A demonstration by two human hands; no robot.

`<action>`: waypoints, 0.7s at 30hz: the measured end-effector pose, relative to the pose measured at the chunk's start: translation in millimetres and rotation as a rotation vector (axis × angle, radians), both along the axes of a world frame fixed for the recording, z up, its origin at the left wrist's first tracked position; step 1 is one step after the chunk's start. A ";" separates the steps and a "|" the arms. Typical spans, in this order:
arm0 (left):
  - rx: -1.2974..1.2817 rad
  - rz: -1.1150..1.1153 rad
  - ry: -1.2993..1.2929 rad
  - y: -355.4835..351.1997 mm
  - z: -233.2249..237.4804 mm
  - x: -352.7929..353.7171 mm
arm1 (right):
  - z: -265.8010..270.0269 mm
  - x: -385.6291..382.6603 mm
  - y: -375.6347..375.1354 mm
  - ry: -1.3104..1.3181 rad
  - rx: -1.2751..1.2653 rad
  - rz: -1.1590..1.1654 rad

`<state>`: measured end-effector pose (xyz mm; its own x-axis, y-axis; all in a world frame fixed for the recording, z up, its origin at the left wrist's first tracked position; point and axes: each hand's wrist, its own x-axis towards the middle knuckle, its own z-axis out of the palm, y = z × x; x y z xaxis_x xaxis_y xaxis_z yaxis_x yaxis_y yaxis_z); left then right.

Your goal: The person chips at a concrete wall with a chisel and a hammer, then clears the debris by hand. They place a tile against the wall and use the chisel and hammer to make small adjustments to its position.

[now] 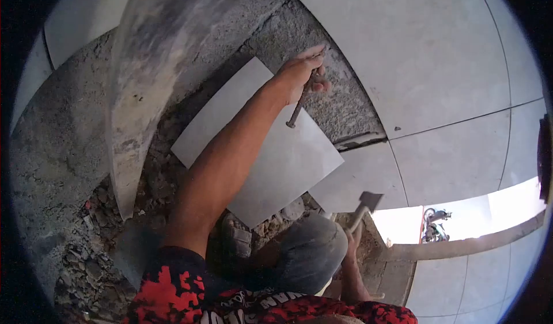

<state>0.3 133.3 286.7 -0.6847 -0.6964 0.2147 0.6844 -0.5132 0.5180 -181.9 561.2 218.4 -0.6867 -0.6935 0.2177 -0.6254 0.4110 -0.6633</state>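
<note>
Plain pale grey on the loose tile (294,162). Off-white, ruled with thin dark lines, on the floor tiles (426,47) to its right. Mottled grey on the cement (282,30) above it; pale grey-beige with dark smudges on the post (138,99) to its left. Brown and grey on the rubble (86,266) below left. Black with red blotches and white lettering on the shirt (173,289) below it; faded blue-grey on the trousers (311,249).

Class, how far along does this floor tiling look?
Done: large pale tiles already border the rough patch. In hand: the left hand holds a chisel-like metal rod over that patch; the right hand holds a hammer. Left, apparently: covering the bare patch; one separate tile lies askew nearby.
</note>
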 end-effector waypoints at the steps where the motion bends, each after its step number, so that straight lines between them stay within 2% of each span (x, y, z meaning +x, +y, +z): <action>1: 0.006 0.010 0.001 -3.3 2.6 -2.8 | 32.4 27.6 -28.2 -0.152 -0.110 0.049; 2: 0.013 0.016 0.001 -4.7 4.3 -5.9 | 57.9 46.8 -48.7 -0.305 -0.218 0.095; 8: -0.009 -0.008 0.028 -15.8 9.6 -16.7 | 114.6 62.0 -111.9 -0.232 -0.249 0.371; 9: -0.016 -0.003 0.022 -17.5 9.9 -17.4 | 112.6 54.6 -117.9 -0.119 -0.225 0.404; 10: -0.035 -0.002 0.014 -19.5 9.6 -17.3 | 114.6 55.7 -128.6 -0.125 -0.234 0.409; 12: -0.056 -0.002 -0.005 -22.8 10.8 -16.3 | 119.6 63.7 -152.1 0.062 -0.085 0.536; 14: 0.003 -0.057 0.023 -25.6 11.1 -15.3 | 115.5 56.7 -165.4 0.095 0.150 0.577; 15: 0.004 -0.056 0.010 -26.2 11.5 -15.1 | 116.9 61.5 -176.9 0.195 0.153 0.704; 16: -0.013 -0.031 0.003 -26.5 12.3 -16.4 | 117.1 67.2 -186.0 0.181 0.149 0.707; 18: -0.014 -0.016 -0.021 -20.4 15.3 -15.1 | 114.1 78.4 -195.5 0.677 0.271 0.843; 21: -0.021 -0.036 -0.161 -19.6 26.0 -12.7 | 110.9 84.3 -207.8 0.638 0.346 0.941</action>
